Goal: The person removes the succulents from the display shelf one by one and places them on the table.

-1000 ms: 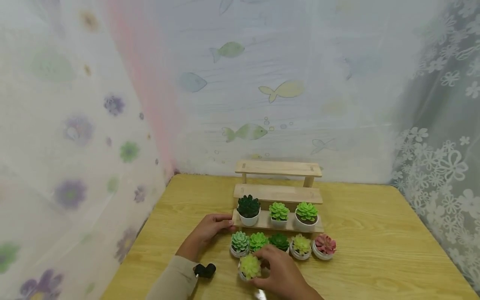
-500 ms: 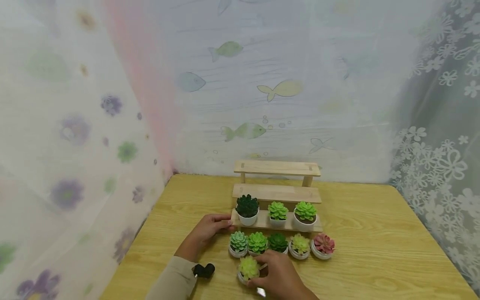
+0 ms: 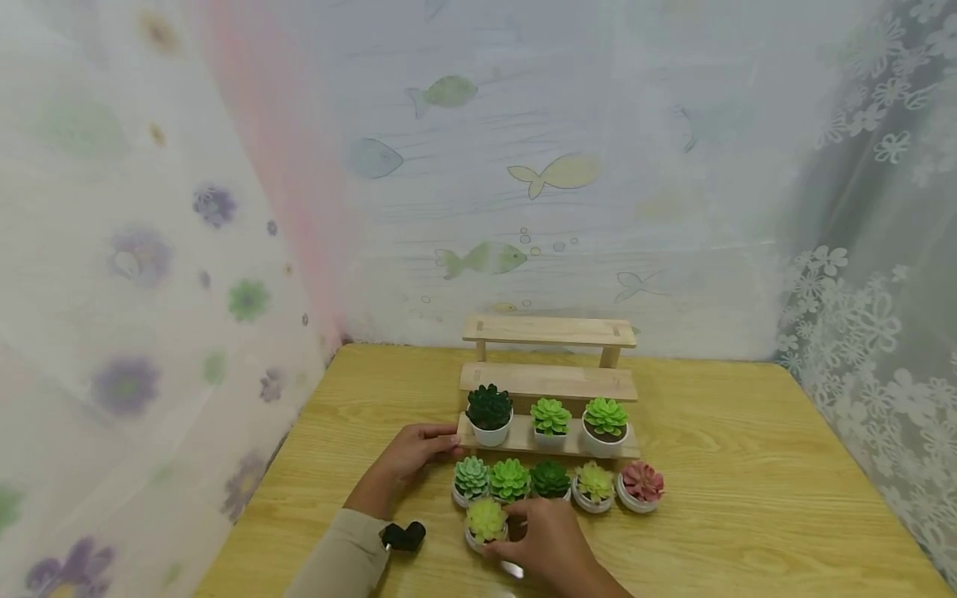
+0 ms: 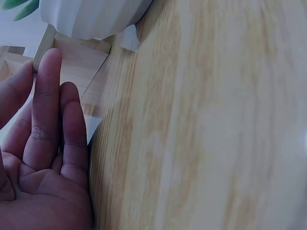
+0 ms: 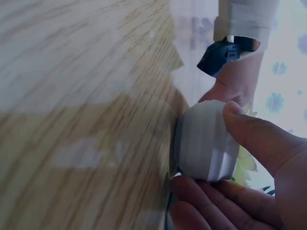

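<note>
My right hand (image 3: 549, 536) grips a yellow-green potted succulent (image 3: 486, 519) in front of the row on the table. Its fluted white pot (image 5: 206, 141) sits between thumb and fingers in the right wrist view, upright against the tabletop. At the left end of the lowest tier of a wooden step shelf (image 3: 549, 382), my left hand (image 3: 414, 453) pinches the board's edge between thumb and index finger. A dark green succulent (image 3: 489, 409), a bright green one (image 3: 551, 418) and another bright green one (image 3: 606, 418) stand on that tier.
Before the shelf a row of potted succulents runs from a pale bluish-green one (image 3: 472, 477) to a pink one (image 3: 643, 483). A black device (image 3: 404, 537) is on the left wrist. Printed curtains hang around the wooden table (image 3: 748, 482).
The right hand and the yellow-green succulent have shifted slightly left and closer to the row. The left hand stays at the shelf's end. The head view has tilted a little.
</note>
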A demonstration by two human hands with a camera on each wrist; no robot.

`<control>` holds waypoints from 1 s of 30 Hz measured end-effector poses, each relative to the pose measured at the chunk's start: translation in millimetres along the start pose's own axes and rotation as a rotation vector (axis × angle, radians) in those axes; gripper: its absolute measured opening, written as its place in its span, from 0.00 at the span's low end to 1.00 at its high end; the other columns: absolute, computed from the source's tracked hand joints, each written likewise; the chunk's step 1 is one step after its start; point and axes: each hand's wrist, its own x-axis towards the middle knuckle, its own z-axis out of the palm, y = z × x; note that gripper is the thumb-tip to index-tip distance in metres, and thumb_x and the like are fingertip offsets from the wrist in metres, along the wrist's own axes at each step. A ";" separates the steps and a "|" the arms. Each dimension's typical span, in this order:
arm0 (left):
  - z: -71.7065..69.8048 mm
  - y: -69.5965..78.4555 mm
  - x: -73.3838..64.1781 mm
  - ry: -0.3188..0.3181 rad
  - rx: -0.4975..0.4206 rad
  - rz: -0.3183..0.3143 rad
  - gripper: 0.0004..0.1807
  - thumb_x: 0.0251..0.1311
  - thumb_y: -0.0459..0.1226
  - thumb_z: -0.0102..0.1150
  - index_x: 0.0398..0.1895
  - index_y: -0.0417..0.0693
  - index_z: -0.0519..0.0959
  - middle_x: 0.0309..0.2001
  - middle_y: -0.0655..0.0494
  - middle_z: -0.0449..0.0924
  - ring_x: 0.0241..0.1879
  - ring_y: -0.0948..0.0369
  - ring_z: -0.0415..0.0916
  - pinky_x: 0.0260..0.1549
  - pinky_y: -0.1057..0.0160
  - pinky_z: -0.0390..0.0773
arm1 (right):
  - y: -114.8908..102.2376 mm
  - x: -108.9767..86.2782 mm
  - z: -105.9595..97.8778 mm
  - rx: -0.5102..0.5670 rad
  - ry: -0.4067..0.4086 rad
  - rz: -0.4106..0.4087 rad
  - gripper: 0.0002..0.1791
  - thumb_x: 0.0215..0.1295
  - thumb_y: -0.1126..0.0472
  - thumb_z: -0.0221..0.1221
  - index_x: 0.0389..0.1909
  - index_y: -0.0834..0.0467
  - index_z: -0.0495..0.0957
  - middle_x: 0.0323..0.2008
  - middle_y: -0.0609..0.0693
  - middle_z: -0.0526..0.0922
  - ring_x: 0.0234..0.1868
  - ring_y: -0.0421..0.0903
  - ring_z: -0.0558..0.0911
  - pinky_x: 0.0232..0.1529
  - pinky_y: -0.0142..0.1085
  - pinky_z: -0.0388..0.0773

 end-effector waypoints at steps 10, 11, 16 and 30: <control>-2.7 -0.7 0.3 0.015 -0.019 -0.004 0.25 0.71 0.40 0.64 0.65 0.34 0.78 0.44 0.48 0.91 0.46 0.59 0.88 0.56 0.58 0.83 | -2.8 5.7 5.9 -0.039 0.043 0.001 0.25 0.49 0.36 0.77 0.37 0.52 0.91 0.26 0.37 0.86 0.27 0.30 0.81 0.27 0.29 0.76; -2.7 -1.6 0.4 0.014 -0.017 0.003 0.25 0.72 0.40 0.63 0.65 0.32 0.78 0.44 0.47 0.91 0.46 0.59 0.88 0.55 0.58 0.84 | -2.8 6.3 6.2 -0.043 0.042 0.005 0.26 0.48 0.36 0.77 0.38 0.53 0.91 0.27 0.37 0.86 0.28 0.31 0.81 0.27 0.29 0.76; -2.1 -3.7 0.7 0.016 -0.029 -0.008 0.24 0.72 0.40 0.64 0.64 0.33 0.79 0.44 0.47 0.91 0.46 0.60 0.88 0.55 0.59 0.84 | -2.8 7.0 7.3 -0.042 0.027 0.027 0.28 0.48 0.35 0.77 0.39 0.54 0.91 0.28 0.39 0.88 0.29 0.33 0.83 0.28 0.31 0.78; -0.4 -2.1 1.5 0.022 -0.028 -0.003 0.24 0.71 0.40 0.64 0.64 0.34 0.79 0.44 0.47 0.91 0.46 0.59 0.88 0.55 0.58 0.84 | -1.8 3.6 -9.2 0.136 -0.059 0.040 0.31 0.52 0.41 0.77 0.48 0.60 0.89 0.35 0.49 0.92 0.29 0.36 0.89 0.29 0.32 0.85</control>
